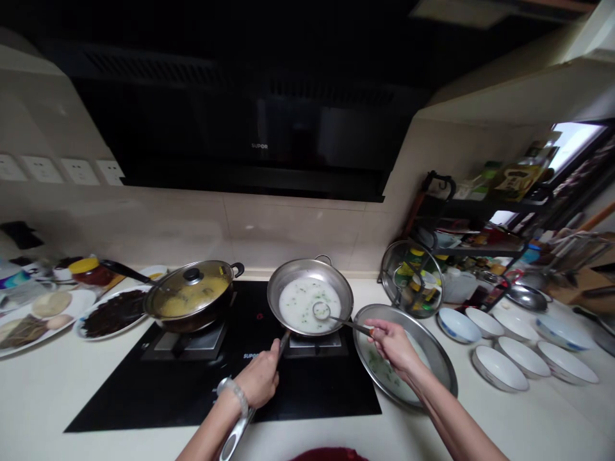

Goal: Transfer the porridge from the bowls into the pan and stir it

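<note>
My left hand point(262, 378) is closed around the long handle of a steel pan point(288, 282) that sits on the right burner of the black stove point(192, 390). The pan holds a white soup with green flecks. My right hand point(391, 342) grips the handle of a ladle point(323, 312) whose bowl dips into the soup. Under my right hand lies a wide steel basin point(435, 358) with some of the same white liquid in it.
A lidded pan point(192, 296) with yellow food sits on the left burner. Plates of food point(113, 314) stand at the left. Several white bowls point(500, 368) and a glass lid point(410, 275) are at the right, before a cluttered rack point(480, 237).
</note>
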`<move>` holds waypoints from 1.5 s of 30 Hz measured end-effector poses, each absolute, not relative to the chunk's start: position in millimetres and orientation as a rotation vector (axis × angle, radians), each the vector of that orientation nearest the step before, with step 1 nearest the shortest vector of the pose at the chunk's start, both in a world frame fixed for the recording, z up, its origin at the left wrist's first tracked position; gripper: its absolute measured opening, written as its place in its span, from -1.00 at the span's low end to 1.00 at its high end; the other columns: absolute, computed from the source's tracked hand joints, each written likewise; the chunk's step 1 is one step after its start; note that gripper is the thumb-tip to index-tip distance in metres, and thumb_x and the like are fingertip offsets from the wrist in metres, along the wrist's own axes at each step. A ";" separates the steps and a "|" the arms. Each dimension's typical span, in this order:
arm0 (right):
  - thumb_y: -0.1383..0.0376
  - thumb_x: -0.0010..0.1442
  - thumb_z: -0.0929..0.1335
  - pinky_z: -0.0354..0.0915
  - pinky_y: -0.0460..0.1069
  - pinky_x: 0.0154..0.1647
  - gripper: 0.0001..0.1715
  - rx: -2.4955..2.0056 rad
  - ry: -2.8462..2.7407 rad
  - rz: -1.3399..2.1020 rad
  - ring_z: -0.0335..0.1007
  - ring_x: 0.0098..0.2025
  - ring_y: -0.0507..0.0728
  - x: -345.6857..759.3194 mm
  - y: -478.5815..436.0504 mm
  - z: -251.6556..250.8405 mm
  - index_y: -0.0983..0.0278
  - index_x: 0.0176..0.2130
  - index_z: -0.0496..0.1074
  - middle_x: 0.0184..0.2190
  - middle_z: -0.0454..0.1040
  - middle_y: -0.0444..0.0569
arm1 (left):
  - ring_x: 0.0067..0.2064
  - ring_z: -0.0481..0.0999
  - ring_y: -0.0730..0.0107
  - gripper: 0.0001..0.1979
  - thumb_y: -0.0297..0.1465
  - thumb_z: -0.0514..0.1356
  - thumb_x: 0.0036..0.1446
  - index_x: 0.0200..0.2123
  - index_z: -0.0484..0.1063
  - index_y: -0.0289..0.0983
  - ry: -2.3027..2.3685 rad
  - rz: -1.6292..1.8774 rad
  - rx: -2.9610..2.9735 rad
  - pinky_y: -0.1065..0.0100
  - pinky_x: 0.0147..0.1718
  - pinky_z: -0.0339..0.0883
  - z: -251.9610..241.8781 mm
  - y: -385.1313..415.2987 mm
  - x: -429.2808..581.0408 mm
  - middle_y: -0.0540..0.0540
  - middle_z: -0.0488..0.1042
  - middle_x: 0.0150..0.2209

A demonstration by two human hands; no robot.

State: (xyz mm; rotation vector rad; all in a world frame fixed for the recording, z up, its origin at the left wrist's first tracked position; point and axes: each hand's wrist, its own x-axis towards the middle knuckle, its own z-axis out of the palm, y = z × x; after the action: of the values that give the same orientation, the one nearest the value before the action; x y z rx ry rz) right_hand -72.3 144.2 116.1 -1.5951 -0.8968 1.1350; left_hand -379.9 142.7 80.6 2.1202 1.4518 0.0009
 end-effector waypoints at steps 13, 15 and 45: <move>0.36 -0.12 0.34 -0.12 -0.19 -0.75 -0.66 -1.516 -0.823 1.136 0.01 -0.74 -0.12 -61.7 130.4 130.9 0.38 -0.25 0.43 -0.69 0.34 -0.18 | 0.08 0.39 0.12 -0.25 -0.49 0.04 0.05 0.30 -0.15 -0.50 1.435 0.001 2.134 0.28 0.03 0.20 81.0 143.0 -379.5 -0.40 0.39 0.05; 0.34 -0.14 0.36 -0.13 -0.18 -0.74 -0.62 -1.502 -0.814 1.139 -0.02 -0.74 -0.12 -54.6 125.8 134.3 0.39 -0.23 0.43 -0.68 0.35 -0.17 | 0.09 0.37 0.10 -0.25 -0.49 0.04 0.04 0.30 -0.15 -0.49 1.441 -0.006 2.132 0.25 0.04 0.19 81.3 142.7 -379.3 -0.40 0.37 0.06; 0.26 0.04 0.24 0.38 0.00 -0.38 -0.62 -1.957 -1.250 0.106 0.50 -0.31 0.21 46.4 43.0 52.7 0.26 -0.17 0.49 -0.34 0.56 0.06 | 0.05 0.41 0.11 -0.25 -0.49 0.02 0.06 0.29 -0.19 -0.61 1.461 -0.058 2.124 0.29 0.02 0.18 87.3 141.5 -376.5 -0.46 0.39 0.02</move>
State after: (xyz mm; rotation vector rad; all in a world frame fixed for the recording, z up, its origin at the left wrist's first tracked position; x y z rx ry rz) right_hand 46.4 43.0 52.7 -1.9570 -1.2503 0.1055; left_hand -376.5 141.5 87.3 2.1238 1.4608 -0.0578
